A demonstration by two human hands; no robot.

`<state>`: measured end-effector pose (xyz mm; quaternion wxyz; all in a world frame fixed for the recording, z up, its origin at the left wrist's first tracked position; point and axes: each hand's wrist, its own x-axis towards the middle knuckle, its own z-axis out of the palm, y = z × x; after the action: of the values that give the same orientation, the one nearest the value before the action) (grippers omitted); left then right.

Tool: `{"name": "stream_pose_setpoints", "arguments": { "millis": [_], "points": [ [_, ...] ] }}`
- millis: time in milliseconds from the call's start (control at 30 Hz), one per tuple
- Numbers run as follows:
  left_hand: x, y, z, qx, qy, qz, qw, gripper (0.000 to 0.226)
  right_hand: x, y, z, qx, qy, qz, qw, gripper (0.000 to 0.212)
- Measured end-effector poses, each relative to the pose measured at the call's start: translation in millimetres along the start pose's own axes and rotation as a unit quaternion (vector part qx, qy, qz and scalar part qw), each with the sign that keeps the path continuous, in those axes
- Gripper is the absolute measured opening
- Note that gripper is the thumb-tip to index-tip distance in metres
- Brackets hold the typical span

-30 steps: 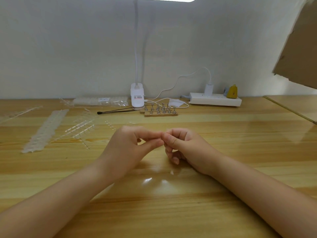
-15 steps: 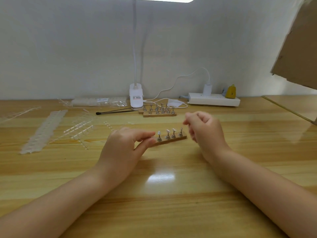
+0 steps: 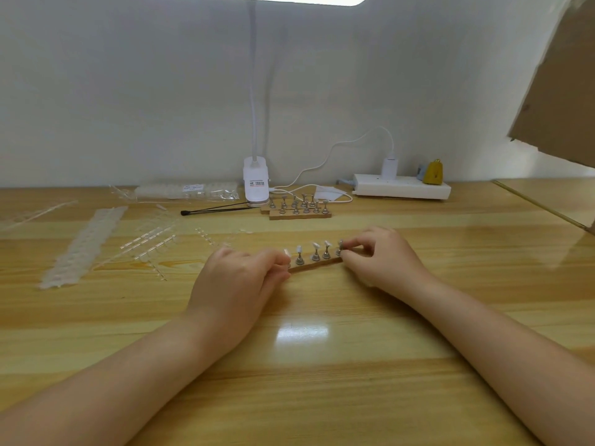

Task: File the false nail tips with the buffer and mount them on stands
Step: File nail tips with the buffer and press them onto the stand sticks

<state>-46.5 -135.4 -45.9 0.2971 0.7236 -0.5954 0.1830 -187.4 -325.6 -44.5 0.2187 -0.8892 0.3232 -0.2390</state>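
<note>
- Left hand point(image 3: 240, 278) grips the wooden stand strip's point(image 3: 317, 267) left end at frame centre, likely steadying it on the bench point(image 3: 322, 365).
- Right hand point(image 3: 376, 255) pinches the rightmost stand point(image 3: 339, 249), apparently seating a nail tip.

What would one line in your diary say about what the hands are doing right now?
left hand: holds left end of wooden stand strip | right hand: pinches rightmost stand | middle stands: white nail tips on
</note>
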Motion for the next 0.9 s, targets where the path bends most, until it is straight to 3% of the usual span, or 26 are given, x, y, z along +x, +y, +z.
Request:
{"name": "stream_pose_setpoints", "arguments": {
  "millis": [533,667,900],
  "points": [
    [-1.6,-1.1,1.9,0.026,-0.001,0.015,1.0,0.013,-6.7,-6.4,4.2,-0.078,0.084,-0.099,0.988,0.019],
    [-1.4,-1.6,2.0,0.011,0.008,0.01,1.0,0.013,-11.3,-10.2,0.9,-0.034,0.155,-0.121,0.98,0.013],
    [-1.1,5.1,-5.6,-0.06,0.063,0.016,0.996,0.031,-24.4,-33.3,5.8,0.113,0.185,-0.168,0.962,0.007]
  ]
}}
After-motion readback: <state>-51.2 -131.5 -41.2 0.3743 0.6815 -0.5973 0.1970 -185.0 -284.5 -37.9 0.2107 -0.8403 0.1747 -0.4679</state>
